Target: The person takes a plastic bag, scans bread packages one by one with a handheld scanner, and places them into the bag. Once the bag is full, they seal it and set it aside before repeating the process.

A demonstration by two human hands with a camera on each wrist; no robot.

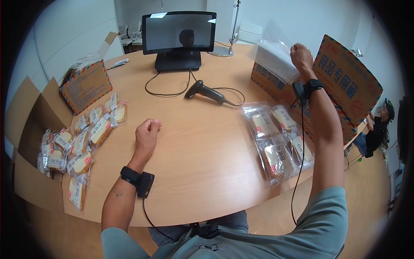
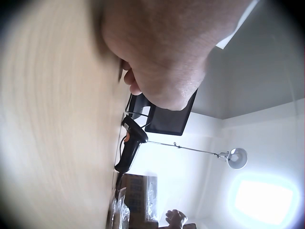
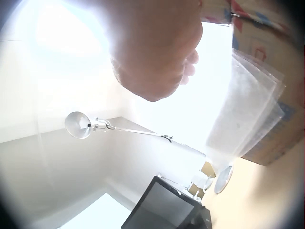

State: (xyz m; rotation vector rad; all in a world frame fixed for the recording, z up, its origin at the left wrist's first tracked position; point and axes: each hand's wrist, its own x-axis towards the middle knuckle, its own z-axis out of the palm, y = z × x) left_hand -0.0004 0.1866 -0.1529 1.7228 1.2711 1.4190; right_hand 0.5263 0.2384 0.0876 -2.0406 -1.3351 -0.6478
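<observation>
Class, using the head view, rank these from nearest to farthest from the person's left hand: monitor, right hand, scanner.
1. Scanner: ahead and to the right of the left hand.
2. Monitor: at the table's far side.
3. Right hand: far over on the right.

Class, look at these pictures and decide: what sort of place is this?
Probably a packing station in an office-like room. A barcode scanner lies before a monitor on the table, with cardboard boxes and wrapped bread slices nearby.
</observation>
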